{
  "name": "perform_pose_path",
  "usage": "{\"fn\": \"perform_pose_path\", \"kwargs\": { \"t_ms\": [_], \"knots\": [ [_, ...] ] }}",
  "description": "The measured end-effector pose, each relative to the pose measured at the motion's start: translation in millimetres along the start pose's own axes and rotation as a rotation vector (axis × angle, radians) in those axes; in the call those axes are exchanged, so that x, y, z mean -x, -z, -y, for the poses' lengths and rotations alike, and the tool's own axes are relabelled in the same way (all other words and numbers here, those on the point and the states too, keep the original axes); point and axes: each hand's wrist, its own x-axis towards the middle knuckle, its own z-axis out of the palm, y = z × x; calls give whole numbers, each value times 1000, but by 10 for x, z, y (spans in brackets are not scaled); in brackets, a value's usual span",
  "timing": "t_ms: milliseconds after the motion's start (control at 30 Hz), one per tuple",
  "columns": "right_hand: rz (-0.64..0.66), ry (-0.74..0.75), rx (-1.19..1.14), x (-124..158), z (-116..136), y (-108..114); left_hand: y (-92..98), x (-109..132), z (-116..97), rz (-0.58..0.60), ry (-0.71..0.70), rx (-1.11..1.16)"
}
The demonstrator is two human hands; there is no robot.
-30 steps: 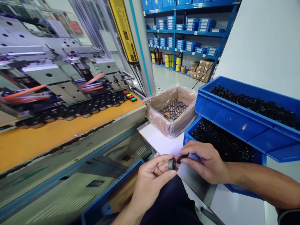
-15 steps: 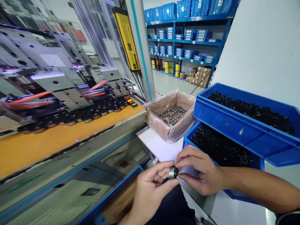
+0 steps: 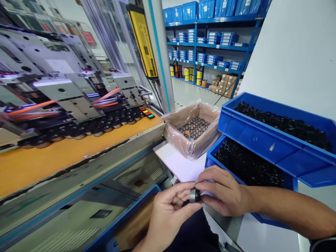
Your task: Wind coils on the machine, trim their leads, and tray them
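Observation:
Between my two hands is a small grey metal ring [image 3: 193, 196] with a black plastic part [image 3: 197, 195] on its right side. My left hand [image 3: 170, 210] grips the ring between thumb and fingers. From the right, my right hand [image 3: 223, 192] closes thumb and fingertips on the black part. Its fingertips meet those of my left hand at the top. Just beyond my right hand stands a lower blue bin [image 3: 212, 162] full of small black parts. An upper blue bin [image 3: 262, 145], also holding black parts, rests above it.
A plastic-lined carton [image 3: 181, 145] of small metal parts sits on a white surface [image 3: 181, 166]. At left, a machine [image 3: 60, 91] stands over an orange bench [image 3: 78, 150] with a row of black-topped round parts. Below is another blue bin [image 3: 126, 217]. Blue shelving [image 3: 223, 47] stands behind.
My right thumb and fingers have closed in on the black part, and the right hand has turned slightly. My left hand keeps its grip on the ring.

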Motion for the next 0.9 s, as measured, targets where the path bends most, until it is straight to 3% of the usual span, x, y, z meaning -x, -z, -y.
{"fn": "perform_pose_path", "kwargs": {
  "t_ms": [900],
  "knots": [
    [15,66,43,-16,7,21,52,32,67,7,8,23]
  ]
}}
